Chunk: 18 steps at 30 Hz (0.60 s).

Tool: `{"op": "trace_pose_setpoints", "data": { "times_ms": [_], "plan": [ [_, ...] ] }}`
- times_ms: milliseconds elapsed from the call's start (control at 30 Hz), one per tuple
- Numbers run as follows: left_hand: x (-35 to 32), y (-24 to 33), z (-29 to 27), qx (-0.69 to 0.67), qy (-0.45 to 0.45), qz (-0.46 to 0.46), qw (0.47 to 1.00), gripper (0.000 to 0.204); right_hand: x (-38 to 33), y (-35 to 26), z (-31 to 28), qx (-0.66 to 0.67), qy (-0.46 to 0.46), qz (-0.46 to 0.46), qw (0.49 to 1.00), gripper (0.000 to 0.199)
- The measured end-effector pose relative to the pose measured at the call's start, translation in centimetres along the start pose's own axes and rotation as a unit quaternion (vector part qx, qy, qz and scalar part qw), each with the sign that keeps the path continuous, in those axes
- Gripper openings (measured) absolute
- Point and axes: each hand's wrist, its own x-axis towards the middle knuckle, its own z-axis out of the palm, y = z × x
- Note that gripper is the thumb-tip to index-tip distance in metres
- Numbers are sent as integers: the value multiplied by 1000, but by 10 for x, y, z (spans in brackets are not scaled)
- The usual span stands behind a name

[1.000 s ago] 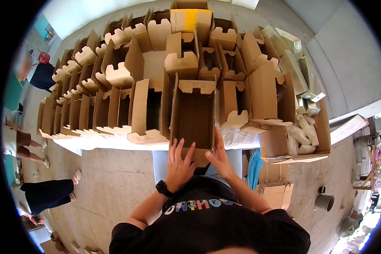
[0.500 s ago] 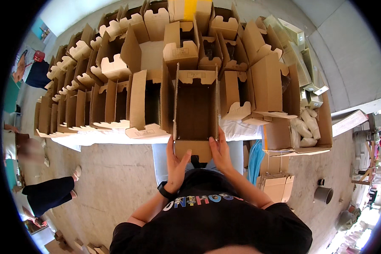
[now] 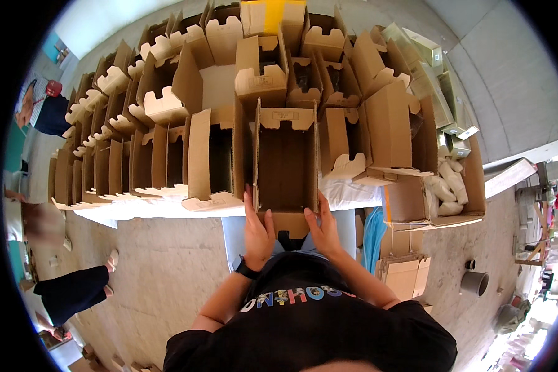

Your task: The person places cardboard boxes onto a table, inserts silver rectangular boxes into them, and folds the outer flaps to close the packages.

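Observation:
An open cardboard box [image 3: 285, 199] stands in front of me at the near edge of the table, its dark inside facing up. My left hand [image 3: 258, 235] holds its near left corner, the fingers along the outer side and the thumb at the front edge. At the near right corner, my right hand [image 3: 324, 232] grips the same box with its thumb by the front edge. Part of its near flap [image 3: 285, 221] shows between my hands. Just left is another open box [image 3: 198, 155] with a dark inside; to the right stands a narrower one [image 3: 336, 142].
Rows of open cardboard boxes [image 3: 167, 102] crowd the table, over a white cover [image 3: 149, 208]. On the right, a carton [image 3: 471, 216] holds white wrapped bundles [image 3: 446, 186]. Flattened cardboard [image 3: 403, 276] and a grey bucket [image 3: 474, 284] sit on the floor. Other people [image 3: 74, 291] are at left.
My left hand has slid slightly forward along the box's side, and its thumb has moved up to the front edge. The right thumb has shifted down a little. The near flap appears lower and shorter.

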Motion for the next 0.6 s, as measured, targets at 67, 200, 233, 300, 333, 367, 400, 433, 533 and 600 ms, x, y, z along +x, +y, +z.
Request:
{"op": "trace_pose_setpoints", "data": {
  "times_ms": [67, 200, 233, 300, 333, 367, 400, 433, 533, 600],
  "plan": [
    [6, -5, 4, 52, 11, 100, 994, 55, 2, -9, -4, 30, -3, 36, 999, 54],
    [1, 4, 0, 105, -20, 31, 994, 54, -1, 8, -1, -6, 21, -10, 1000, 57],
    [0, 5, 0, 82, -2, 26, 996, 54, 0, 6, 0, 16, 21, -39, 999, 58],
    [-2, -1, 5, 56, 36, 62, 996, 52, 0, 0, 0, 21, 19, 9, 1000, 57],
    [-3, -5, 9, 42, 51, 84, 994, 51, 1, 4, -1, 39, 19, -1, 999, 56],
    [-2, -9, 12, 54, 97, 188, 976, 50, 3, 11, -1, 57, 12, -10, 998, 55],
    [-6, -7, 12, 90, 52, 156, 982, 48, 3, 15, -2, 75, 4, -20, 997, 54],
    [-5, -1, 10, 128, 10, 124, 984, 47, 4, 16, -4, 82, 10, -19, 996, 54],
    [-1, 4, 9, 73, -27, 19, 997, 44, 3, 9, -5, 85, 12, -20, 996, 51],
    [-1, 4, 11, 47, -18, -23, 998, 50, 1, 6, -7, 67, 11, -8, 998, 51]
  ]
}}
